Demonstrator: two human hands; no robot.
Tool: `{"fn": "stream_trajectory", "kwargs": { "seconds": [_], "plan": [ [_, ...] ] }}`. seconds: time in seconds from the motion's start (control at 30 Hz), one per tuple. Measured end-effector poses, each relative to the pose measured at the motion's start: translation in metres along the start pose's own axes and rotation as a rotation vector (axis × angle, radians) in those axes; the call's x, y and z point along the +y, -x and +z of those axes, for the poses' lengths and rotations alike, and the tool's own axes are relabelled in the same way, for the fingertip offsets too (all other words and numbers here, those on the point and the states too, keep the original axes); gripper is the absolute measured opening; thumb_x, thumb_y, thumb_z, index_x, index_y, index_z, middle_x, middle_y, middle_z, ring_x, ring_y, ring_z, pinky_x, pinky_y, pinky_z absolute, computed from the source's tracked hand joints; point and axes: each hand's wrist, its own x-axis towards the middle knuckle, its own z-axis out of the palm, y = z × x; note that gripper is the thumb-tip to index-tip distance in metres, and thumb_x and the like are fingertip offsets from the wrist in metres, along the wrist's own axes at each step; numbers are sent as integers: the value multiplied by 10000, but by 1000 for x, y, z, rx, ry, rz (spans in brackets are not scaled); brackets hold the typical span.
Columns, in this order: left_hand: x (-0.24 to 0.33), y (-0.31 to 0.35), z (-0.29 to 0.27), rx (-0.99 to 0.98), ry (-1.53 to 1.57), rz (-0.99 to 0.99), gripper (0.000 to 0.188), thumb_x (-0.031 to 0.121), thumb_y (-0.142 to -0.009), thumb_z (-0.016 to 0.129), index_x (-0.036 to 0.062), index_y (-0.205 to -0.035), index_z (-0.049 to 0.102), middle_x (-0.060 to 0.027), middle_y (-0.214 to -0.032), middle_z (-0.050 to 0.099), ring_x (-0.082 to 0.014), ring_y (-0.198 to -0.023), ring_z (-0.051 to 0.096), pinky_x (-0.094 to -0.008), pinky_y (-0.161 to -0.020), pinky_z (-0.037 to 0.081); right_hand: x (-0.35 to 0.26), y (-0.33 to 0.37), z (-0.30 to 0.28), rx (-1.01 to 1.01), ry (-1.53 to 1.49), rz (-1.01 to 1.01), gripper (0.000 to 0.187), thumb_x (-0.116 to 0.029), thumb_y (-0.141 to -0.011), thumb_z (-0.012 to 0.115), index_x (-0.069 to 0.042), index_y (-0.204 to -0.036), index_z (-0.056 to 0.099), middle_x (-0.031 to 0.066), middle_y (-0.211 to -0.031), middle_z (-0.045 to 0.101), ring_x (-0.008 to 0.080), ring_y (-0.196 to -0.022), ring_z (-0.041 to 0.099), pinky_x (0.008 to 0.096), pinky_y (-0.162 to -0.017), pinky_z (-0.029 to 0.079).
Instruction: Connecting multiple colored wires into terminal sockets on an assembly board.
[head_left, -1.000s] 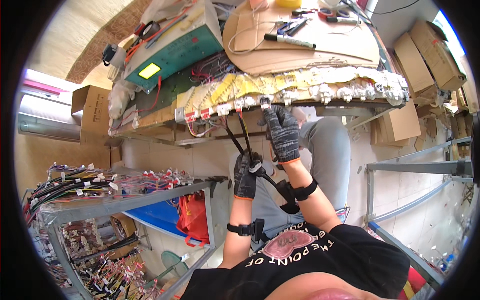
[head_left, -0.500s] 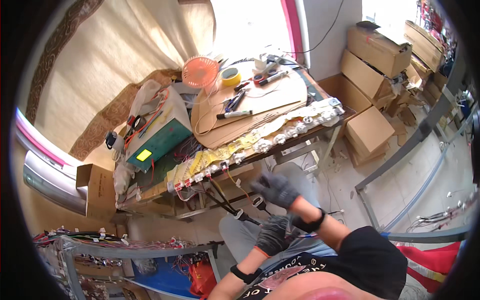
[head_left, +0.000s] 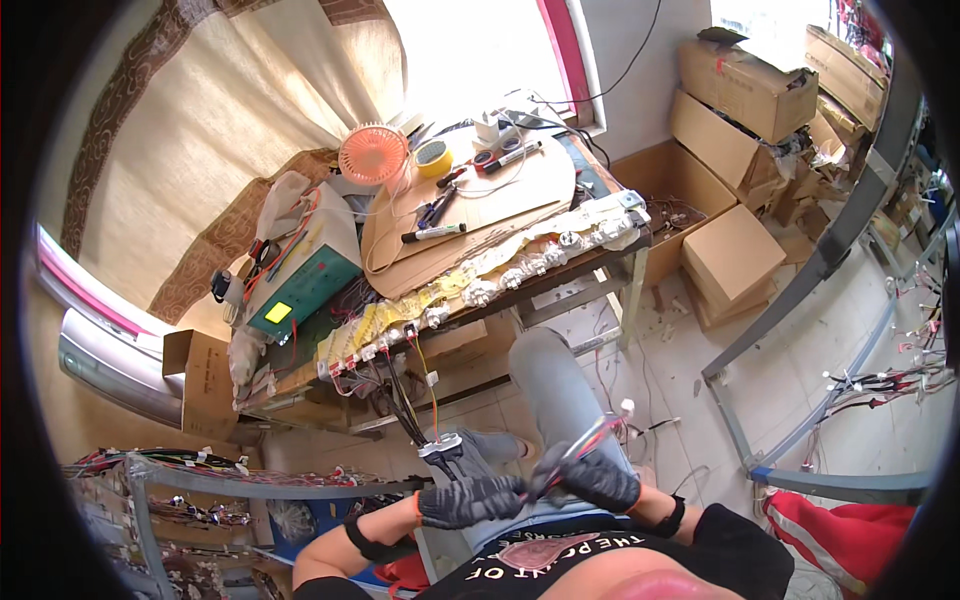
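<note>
Right hand (head_left: 596, 480) in mottled grey knit, fingers clamped on slender multicoloured wire bundle (head_left: 594, 436); long axis oblique, white connector (head_left: 627, 406) pointing up-right. Left hand (head_left: 468, 501), likewise gloved: finger closure unclear.

A bright window (head_left: 475, 50) parts beige curtain (head_left: 250, 120) from pale wall (head_left: 648, 110) above tiled floor (head_left: 680, 360).

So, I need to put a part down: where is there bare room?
The cardboard sheet is mostly bare between the lower marker and upper marker, toward its right rim. The carton top right of the table looks free. Crowded: the table's front edge, lined with connectors, and left end, under the green-fronted box.
</note>
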Motion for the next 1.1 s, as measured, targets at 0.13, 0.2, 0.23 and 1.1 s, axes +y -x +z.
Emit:
{"fn": "stream_trajectory", "kwargs": {
  "seconds": [0.13,0.2,0.23,1.1],
  "plan": [
    [7,-11,-26,137,481,82,342,283,-944,537,48,-1191,571,-69,-1017,635,-136,-1006,563,-345,-858,465,26,-48,27,-389,575,108,314,-325,-969,514,-42,-1085,584,106,-984,660,139,-788,630,253,-749,506],
    [0,-29,-44,49,-160,-254,353,330,-927,536,91,-1187,556,-119,-1085,625,-243,-912,615,-369,-791,492,67,-92,47,-243,771,-314,232,-254,-955,502,-71,-1044,613,102,-951,648,178,-833,629,308,-810,502],
    [-6,-38,-52,-13,-382,-415,366,361,-925,525,106,-1187,551,-140,-1090,623,-286,-866,629,-381,-762,501,87,-105,51,-240,1007,-584,225,-235,-938,508,-67,-1042,616,105,-948,644,206,-844,625,338,-825,498],
    [-69,-61,-71,913,322,-90,262,217,-968,546,23,-1139,584,-29,-959,625,-66,-805,575,-205,-676,474,66,22,-199,498,1199,308,375,-317,-958,493,-95,-1252,563,108,-1058,651,227,-928,615,323,-801,499]
  ]
}}
